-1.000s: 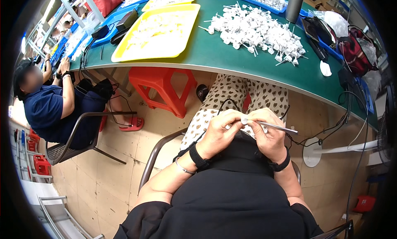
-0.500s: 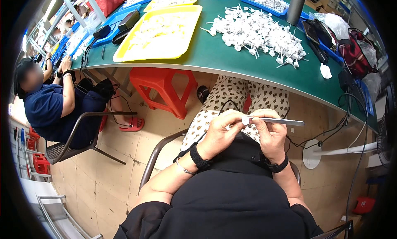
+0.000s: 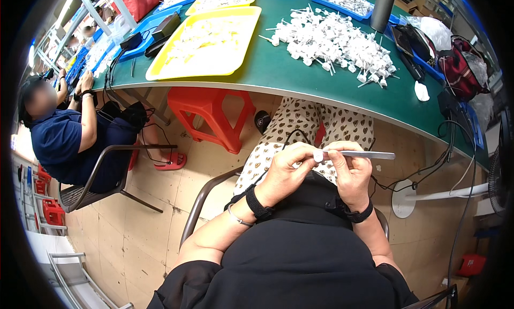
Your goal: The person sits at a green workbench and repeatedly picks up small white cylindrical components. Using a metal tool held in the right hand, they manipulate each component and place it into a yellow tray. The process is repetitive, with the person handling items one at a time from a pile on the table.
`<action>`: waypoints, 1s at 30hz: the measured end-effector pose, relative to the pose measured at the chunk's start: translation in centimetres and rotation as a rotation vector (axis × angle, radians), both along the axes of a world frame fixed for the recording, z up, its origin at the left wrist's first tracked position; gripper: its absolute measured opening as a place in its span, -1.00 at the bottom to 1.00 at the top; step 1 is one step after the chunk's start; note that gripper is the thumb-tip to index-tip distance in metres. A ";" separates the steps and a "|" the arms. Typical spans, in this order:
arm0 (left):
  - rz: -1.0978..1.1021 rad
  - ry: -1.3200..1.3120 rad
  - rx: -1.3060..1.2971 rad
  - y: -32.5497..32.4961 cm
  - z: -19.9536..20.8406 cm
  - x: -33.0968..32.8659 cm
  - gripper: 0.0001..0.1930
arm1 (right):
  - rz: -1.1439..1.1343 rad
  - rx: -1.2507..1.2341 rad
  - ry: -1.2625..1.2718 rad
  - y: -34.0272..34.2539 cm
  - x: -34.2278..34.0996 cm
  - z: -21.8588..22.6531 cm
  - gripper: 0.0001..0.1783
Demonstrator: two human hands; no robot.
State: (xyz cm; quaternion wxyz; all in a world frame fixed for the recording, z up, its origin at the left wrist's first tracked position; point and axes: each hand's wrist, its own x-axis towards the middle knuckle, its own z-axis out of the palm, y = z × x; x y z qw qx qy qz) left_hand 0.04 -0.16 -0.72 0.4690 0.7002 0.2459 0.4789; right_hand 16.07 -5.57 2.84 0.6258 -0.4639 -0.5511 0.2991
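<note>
Above my lap, my left hand pinches a small white plastic part with a rounded face between thumb and fingers. My right hand is closed on slim metal tweezers, whose broad end sticks out to the right. Their tip meets the white part, where my fingertips partly hide the contact. Both hands nearly touch. Beyond them on the green table lies a loose heap of white parts with thin stems.
A yellow tray with more white pieces is at the table's left, beside a blue tray. A grey bottle stands behind the heap. Under the table is a red stool. A co-worker sits at left. Cables hang at right.
The tweezers have turned slightly in my right hand, showing more of their flat face. My hands stay almost in the same place, holding the same things.
</note>
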 end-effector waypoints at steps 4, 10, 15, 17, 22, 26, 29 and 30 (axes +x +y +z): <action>0.002 0.003 0.003 0.0 0.0 0.0 -0.91 | -0.013 -0.004 -0.016 0.0 0.1 -0.2 -0.93; 0.010 0.008 0.027 0.0 0.1 0.0 -0.92 | -0.002 -0.007 0.032 0.0 0.0 -0.2 -0.93; 0.001 0.001 -0.021 -0.1 -0.1 0.0 -0.92 | 0.002 -0.013 0.026 0.0 0.0 -0.1 -0.93; 0.001 0.000 -0.034 0.0 -0.3 0.0 -0.92 | 0.006 -0.012 0.030 0.0 0.0 0.0 -0.93; 0.019 -0.017 -0.012 0.0 -0.1 0.2 -0.86 | 0.003 -0.016 0.034 0.0 0.0 -0.1 -0.93; 0.025 -0.017 -0.013 -0.1 -0.1 0.2 -0.82 | 0.010 -0.015 0.030 0.0 0.0 -0.1 -0.94; 0.016 0.027 0.002 0.0 -0.3 0.0 -0.92 | 0.028 -0.024 0.028 -0.1 0.2 0.1 -0.95; 0.021 0.014 0.004 0.0 -0.2 0.1 -0.89 | 0.037 -0.028 0.035 -0.1 0.3 0.3 -0.95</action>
